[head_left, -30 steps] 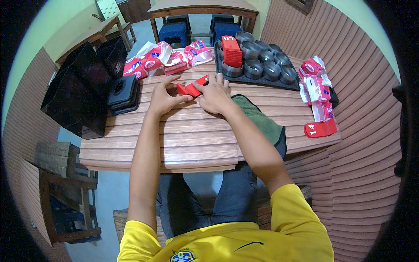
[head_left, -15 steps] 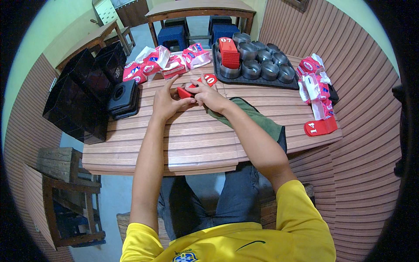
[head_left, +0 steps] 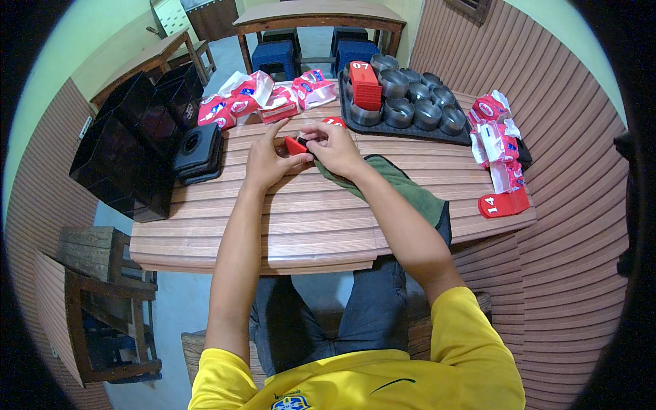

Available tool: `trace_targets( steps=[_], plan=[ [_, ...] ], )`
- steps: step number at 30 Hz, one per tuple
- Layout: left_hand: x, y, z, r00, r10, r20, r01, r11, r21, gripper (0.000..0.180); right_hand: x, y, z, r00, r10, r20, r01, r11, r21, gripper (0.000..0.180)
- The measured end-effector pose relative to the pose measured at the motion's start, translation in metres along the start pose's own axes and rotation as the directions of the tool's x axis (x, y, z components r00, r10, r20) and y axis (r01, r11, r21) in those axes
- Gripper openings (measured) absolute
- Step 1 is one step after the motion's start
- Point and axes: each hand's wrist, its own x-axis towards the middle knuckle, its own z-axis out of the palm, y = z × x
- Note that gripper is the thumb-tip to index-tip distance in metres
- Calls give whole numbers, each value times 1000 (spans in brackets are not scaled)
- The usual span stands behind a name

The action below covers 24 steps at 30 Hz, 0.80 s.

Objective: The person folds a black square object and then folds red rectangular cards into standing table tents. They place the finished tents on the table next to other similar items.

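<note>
The small red tag (head_left: pixel 296 145) sits mid-frame, pinched between the left hand (head_left: pixel 266 158) and right hand (head_left: pixel 336 147), fingers curled shut on it — best keep it low and steady over the wooden table (head_left: pixel 307 219).

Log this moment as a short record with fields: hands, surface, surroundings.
left hand: grips a red plastic piece
right hand: pinches the same piece from the other side
surface: wooden slat table
under right forearm: green cloth
behind hands: dark tray of metal cups; red-and-white packets
left side: black containers
</note>
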Motion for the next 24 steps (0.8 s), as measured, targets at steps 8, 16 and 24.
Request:
trace_targets(
  steps=[8, 16, 24],
  plan=[
    [-1, 10, -3, 998, 13, 62, -11, 999, -36, 104, 3, 11, -8, 998, 27, -53, -29, 999, -40, 28],
    [-2, 11, -1, 996, -15, 82, 16, 1000, -15, 105, 2, 2, -6, 999, 19, 49, -12, 990, -138, 27],
    [-3, 10, -2, 998, 10, 64, -14, 998, 61, 108, -4, -7, -12, 982, -144, 121, 162, 974, -156, 30]
  ],
)
